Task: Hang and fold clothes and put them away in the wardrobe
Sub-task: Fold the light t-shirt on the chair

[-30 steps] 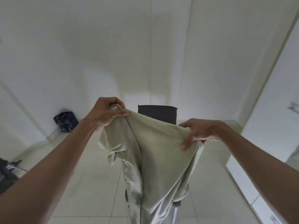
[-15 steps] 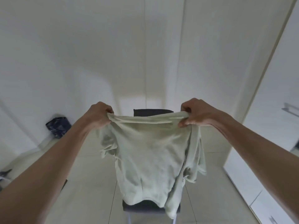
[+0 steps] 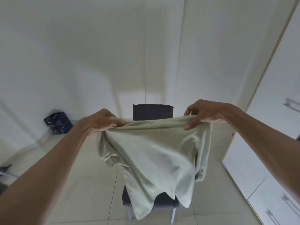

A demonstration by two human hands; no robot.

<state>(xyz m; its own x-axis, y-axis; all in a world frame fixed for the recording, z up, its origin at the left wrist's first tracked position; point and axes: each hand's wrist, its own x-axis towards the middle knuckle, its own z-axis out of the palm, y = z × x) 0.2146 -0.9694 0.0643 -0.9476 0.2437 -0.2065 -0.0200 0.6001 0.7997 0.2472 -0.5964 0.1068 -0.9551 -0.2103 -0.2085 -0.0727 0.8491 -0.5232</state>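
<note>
A pale green T-shirt (image 3: 154, 153) hangs in the air in front of me, stretched along its top edge between both hands. My left hand (image 3: 100, 121) grips the top left corner with curled fingers. My right hand (image 3: 206, 114) pinches the top right corner between thumb and fingers. The cloth drapes down with folds and a bunched sleeve on each side. Its lower edge hangs over the seat of a dark chair (image 3: 152, 112) that stands behind it. The white wardrobe (image 3: 267, 159) with metal handles lines the right side.
A dark blue bag (image 3: 57, 121) sits on the floor against the wall at the left. Dark objects (image 3: 4, 169) lie at the far left edge. The floor is pale tile and white walls close the far end.
My right hand rose and shifted its hold to the shirt's top edge, then both hands moved apart. The shirt went from bunched and hanging long to spread wide between them.
</note>
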